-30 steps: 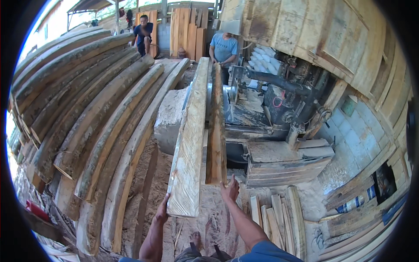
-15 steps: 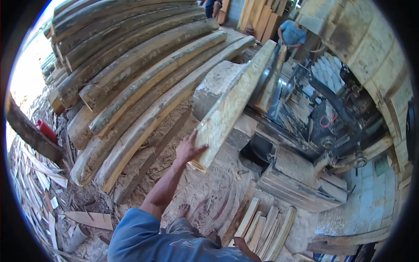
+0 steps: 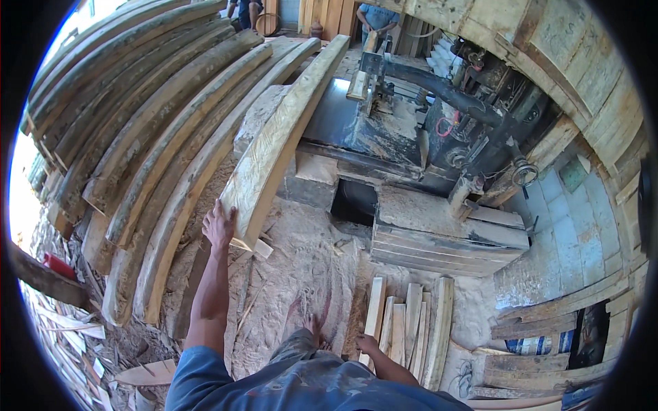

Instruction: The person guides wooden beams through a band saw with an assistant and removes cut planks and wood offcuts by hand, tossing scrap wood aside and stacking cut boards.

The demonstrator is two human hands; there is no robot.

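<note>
My left hand (image 3: 219, 225) is at the near end of a thick, pale wooden beam (image 3: 284, 137), its fingers spread along the left edge and its thumb against the wood. The beam slopes away toward the back, passing over a rough block (image 3: 264, 113). Low in the view, my right hand (image 3: 368, 344) hangs with curled fingers, and nothing shows in it. Several sawn wood strips (image 3: 413, 318) lie on the sawdust beside that hand.
Curved half-round logs (image 3: 154, 161) are stacked at the left. A bandsaw machine (image 3: 445, 116) with a handwheel (image 3: 526, 172) stands at the right. Behind it, a co-worker in a blue shirt (image 3: 377, 17) grips timber. A dark pit (image 3: 353, 202) opens before the saw table; wood scraps litter the lower left.
The view has swung right, so the beam and my left hand appear further left. My left hand stays at the beam's end. The co-worker's timber has moved back from the near side of the saw.
</note>
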